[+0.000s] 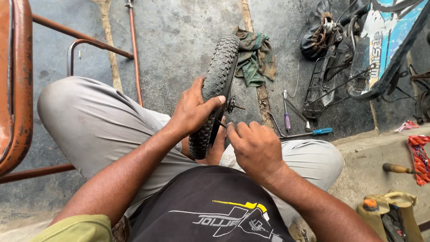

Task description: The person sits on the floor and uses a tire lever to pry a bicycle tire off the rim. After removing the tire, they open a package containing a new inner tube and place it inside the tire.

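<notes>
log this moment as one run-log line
left hand: grips small tyre | right hand: fingers at axle | screwdrivers on floor

Black knobbly-treaded small wheel [215, 89], camouflage green rag [255, 58] beside it, purple-handled screwdriver [286, 117], blue-handled screwdriver [313, 132], grey trousers [98, 121], rust-orange chair frame [18, 80], red patterned cloth [419, 157] at right.

A blue-and-white printed panel [389, 31] lies at top right.
</notes>
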